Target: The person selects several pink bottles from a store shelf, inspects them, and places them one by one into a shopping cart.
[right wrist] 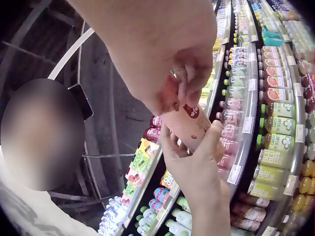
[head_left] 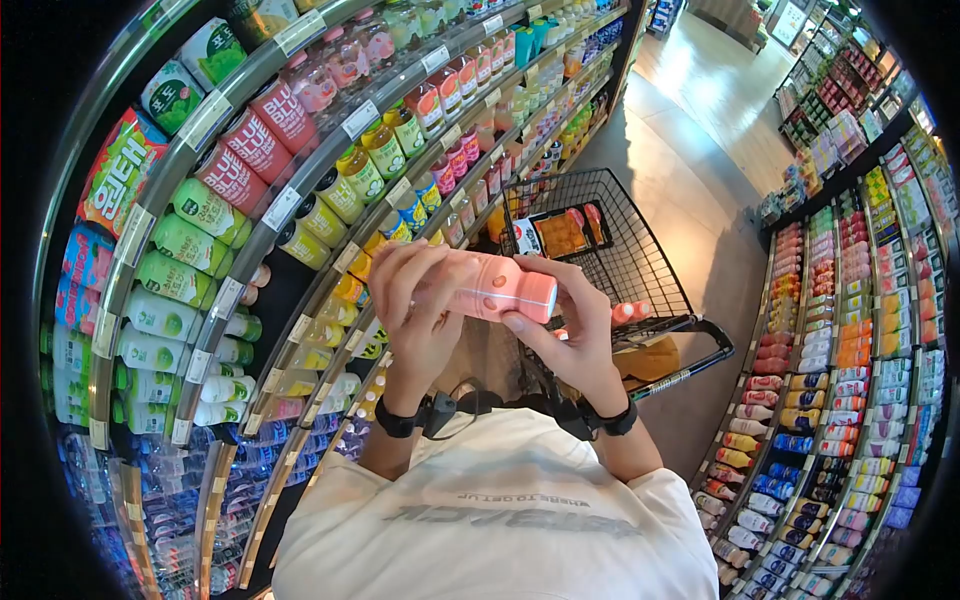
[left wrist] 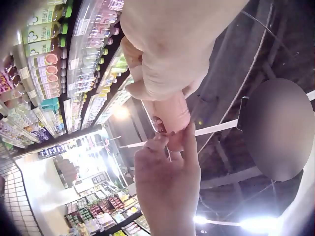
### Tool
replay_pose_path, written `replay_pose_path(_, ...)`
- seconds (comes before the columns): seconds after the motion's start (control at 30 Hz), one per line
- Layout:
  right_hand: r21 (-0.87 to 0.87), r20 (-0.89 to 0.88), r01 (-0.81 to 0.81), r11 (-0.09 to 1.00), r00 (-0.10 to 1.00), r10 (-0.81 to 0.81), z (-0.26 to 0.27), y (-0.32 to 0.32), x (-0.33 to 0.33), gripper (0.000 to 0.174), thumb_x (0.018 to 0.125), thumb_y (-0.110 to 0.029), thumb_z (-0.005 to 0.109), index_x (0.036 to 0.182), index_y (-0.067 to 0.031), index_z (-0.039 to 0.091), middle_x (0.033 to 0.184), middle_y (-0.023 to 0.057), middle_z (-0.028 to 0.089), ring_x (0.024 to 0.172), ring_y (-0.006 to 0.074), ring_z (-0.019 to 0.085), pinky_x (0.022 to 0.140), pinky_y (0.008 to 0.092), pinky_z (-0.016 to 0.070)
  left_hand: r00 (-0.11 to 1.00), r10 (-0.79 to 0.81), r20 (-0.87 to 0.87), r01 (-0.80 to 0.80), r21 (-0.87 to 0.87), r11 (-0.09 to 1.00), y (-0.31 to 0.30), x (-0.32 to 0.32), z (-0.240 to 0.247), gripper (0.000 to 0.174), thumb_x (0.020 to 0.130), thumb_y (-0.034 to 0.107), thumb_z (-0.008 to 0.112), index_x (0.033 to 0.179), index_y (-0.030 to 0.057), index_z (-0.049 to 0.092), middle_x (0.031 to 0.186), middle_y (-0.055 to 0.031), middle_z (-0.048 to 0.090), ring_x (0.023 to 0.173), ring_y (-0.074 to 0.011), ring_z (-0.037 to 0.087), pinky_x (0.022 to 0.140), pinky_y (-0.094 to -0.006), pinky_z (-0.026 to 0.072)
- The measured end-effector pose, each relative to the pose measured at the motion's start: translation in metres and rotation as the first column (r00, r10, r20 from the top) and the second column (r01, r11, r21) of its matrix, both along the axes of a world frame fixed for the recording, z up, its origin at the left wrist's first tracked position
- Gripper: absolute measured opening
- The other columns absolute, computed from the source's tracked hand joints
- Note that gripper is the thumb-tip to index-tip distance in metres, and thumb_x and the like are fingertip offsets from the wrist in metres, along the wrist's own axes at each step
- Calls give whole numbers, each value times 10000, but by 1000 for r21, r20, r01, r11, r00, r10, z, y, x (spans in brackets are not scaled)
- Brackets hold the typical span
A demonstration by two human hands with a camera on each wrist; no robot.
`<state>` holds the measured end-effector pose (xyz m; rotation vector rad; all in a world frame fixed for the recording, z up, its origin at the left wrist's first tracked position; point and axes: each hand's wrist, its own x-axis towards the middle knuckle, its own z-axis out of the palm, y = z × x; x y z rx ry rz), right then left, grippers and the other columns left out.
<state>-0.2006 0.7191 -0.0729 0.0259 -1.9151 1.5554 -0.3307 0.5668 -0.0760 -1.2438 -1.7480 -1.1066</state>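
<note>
I hold a pink bottle [head_left: 500, 288] level in front of my chest, gripped with both hands. My left hand [head_left: 425, 290] wraps its fingers round the bottle's left half. My right hand [head_left: 560, 310] pinches the right, capped end between thumb and fingers. In the left wrist view the left hand [left wrist: 167, 54] grips the pink bottle [left wrist: 170, 115] from above, and the right hand [left wrist: 167, 172] meets it from below. In the right wrist view the right hand [right wrist: 182, 83] closes on the bottle [right wrist: 189, 125], with the left hand [right wrist: 197, 162] curled round it underneath.
A black wire shopping cart [head_left: 640, 265] stands just ahead, with a tray of orange food [head_left: 560, 232] inside. Drink shelves [head_left: 300, 200] line the left, close to my left arm. More bottle shelves [head_left: 860, 330] run along the right. The tiled aisle [head_left: 690, 170] stretches ahead.
</note>
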Motion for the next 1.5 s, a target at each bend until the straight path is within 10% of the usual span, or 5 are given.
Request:
replay_pose_path(0.33, 17, -72, 39, 999, 997, -38, -6, 13, 8, 502, 873, -63, 783, 1320, -9, 561, 1105, 112, 653, 1060, 227, 630, 975, 341, 491, 481, -232, 845, 491, -40, 870, -27, -30, 8, 703, 702, 114, 954, 1335, 90, 647, 1333, -57, 617, 1155, -176, 645, 920, -310, 560)
replay_pose_path(0.63, -363, 291, -33, 931, 946, 147, -18, 21, 2, 353, 1114, -301, 468, 1181, 7, 628, 887, 14, 611, 737, 69, 542, 638, 230, 436, 940, -124, 317, 198, -213, 957, -22, -14, 20, 682, 663, 56, 932, 1284, 99, 655, 1360, -117, 565, 1263, -289, 581, 1037, -386, 494)
replay_pose_path(0.93, -230, 44, 125, 965, 992, -118, -20, 16, 2, 305, 1092, -254, 529, 1193, 15, 630, 866, -8, 580, 822, 65, 547, 779, 233, 462, 462, -335, 821, 404, 142, 904, -7, 1, 9, 966, 703, 97, 950, 1496, 25, 404, 1359, -110, 573, 1226, -217, 602, 1055, -372, 510)
replay_pose_path(1.3, -600, 452, 37, 799, 840, 301, -30, 39, 4, 385, 1089, -349, 537, 986, -5, 678, 720, -11, 586, 639, 54, 505, 583, 226, 407, 836, -285, 469, 426, -227, 876, -13, -3, 19, 651, 700, 21, 893, 1287, 84, 620, 1375, -130, 587, 1254, -318, 595, 1001, -402, 529)
replay_pose_path(1.5, -185, 405, 409, 893, 860, -310, -110, 103, -12, 438, 1049, -318, 588, 800, 32, 674, 605, -31, 522, 576, 43, 435, 503, 279, 325, 636, -118, 763, 331, -132, 934, -33, -9, 8, 707, 835, -10, 788, 1479, 52, 503, 1501, -119, 519, 1369, -241, 526, 1076, -400, 494)
